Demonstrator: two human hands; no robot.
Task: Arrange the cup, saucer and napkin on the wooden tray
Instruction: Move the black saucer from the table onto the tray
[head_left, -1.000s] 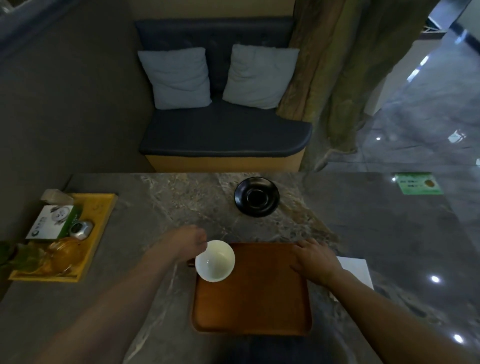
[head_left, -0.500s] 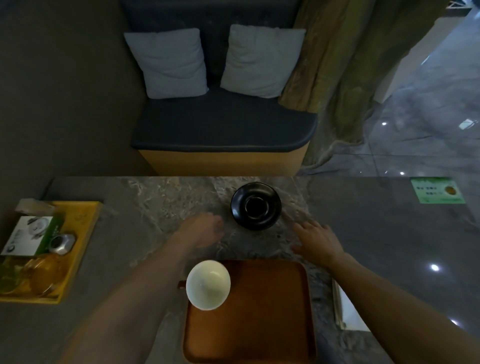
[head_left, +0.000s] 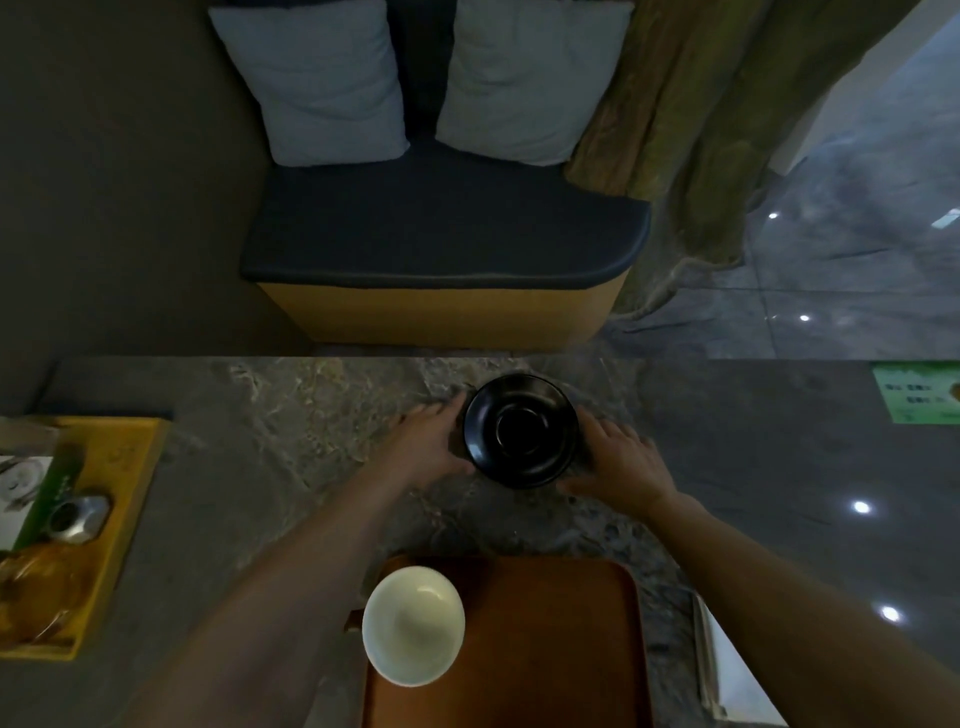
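Observation:
A black saucer (head_left: 521, 430) sits on the marble table near its far edge. My left hand (head_left: 426, 444) grips its left rim and my right hand (head_left: 618, 462) grips its right rim, fingers and thumbs curled around the edge. Closer to me lies the wooden tray (head_left: 550, 654). A white cup (head_left: 413, 623) stands upright on the tray's far left corner, its handle pointing left. The white napkin (head_left: 727, 670) lies on the table right of the tray, partly hidden by my right forearm.
A yellow tray (head_left: 124, 519) at the left table edge holds a metal tin (head_left: 78, 517), a box and a glass pot. A green card (head_left: 914, 397) lies far right. Beyond the table's far edge stands a dark bench (head_left: 441, 234) with two cushions.
Both hands moved away from the tray and forward to the saucer, now closing on its two sides. The cup stays on the tray. The camera tilted down.

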